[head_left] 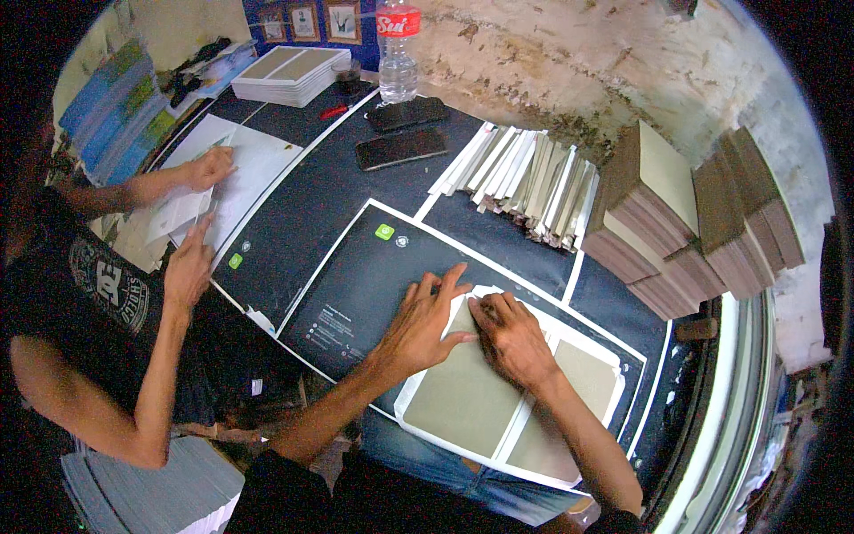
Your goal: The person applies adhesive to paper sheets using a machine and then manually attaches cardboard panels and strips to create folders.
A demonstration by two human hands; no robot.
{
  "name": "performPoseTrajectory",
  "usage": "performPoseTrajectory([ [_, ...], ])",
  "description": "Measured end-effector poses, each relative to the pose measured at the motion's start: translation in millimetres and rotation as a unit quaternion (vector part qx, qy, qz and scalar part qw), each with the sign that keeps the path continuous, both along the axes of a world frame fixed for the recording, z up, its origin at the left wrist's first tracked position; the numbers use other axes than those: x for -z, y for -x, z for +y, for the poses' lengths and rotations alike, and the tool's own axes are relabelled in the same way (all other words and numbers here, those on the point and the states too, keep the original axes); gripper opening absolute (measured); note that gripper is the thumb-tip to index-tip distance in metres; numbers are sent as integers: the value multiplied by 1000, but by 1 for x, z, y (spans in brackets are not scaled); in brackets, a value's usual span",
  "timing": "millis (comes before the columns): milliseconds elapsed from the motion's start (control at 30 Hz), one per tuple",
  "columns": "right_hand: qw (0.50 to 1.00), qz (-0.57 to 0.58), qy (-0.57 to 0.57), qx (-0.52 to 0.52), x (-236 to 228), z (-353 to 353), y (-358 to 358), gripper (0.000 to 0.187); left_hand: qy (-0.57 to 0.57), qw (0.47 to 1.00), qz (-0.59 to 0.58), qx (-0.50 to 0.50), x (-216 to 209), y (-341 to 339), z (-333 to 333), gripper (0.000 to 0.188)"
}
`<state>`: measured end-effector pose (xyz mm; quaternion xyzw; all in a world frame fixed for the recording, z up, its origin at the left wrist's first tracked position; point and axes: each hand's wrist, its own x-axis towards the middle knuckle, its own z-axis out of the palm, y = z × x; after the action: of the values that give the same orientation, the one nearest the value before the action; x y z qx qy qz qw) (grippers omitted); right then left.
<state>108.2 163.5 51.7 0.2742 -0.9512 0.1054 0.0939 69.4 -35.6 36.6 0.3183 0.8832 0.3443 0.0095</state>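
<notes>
My left hand (425, 319) lies flat with spread fingers on the top left part of a grey-green board (463, 392). My right hand (514, 336) presses with bent fingers on the same board's upper edge, close to the narrow gap between the boards. A second grey-green board (578, 396) lies to the right. Both boards rest on a white sheet (418, 411) with rounded corners, on top of a large black printed sheet (356, 285).
Another person at the left works on white sheets with both hands (206, 167). Two dark phones (400, 148), a plastic bottle (397, 53) and a stack of flat covers (289, 76) lie at the back. White strips (525, 173) and piles of brown boards (676, 214) stand at the right.
</notes>
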Motion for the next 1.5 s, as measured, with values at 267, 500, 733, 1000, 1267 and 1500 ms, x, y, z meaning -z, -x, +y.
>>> performPoseTrajectory([
  [267, 987, 15, 159, 29, 23, 8, -9, 68, 12, 999, 10, -28, -11, 4, -3, 114],
  [500, 986, -101, 125, 41, 4, -1, 9, 90, -66, 996, -25, -45, 0, 5, -2, 123],
  [733, 995, -65, 77, 25, 13, 2, 9, 86, -70, 997, -27, -34, 3, 4, -2, 121],
  [1000, 995, -55, 82, 21, 14, -2, 9, 70, -47, 998, 28, -24, -2, 2, -6, 118],
  [1267, 990, -11, 138, 16, 26, 1, 8, 58, -27, 999, 29, -21, -4, 2, -5, 120],
  [1500, 982, 4, 184, 37, 22, 2, 4, 59, 9, 999, 34, 14, -7, 5, -5, 109],
])
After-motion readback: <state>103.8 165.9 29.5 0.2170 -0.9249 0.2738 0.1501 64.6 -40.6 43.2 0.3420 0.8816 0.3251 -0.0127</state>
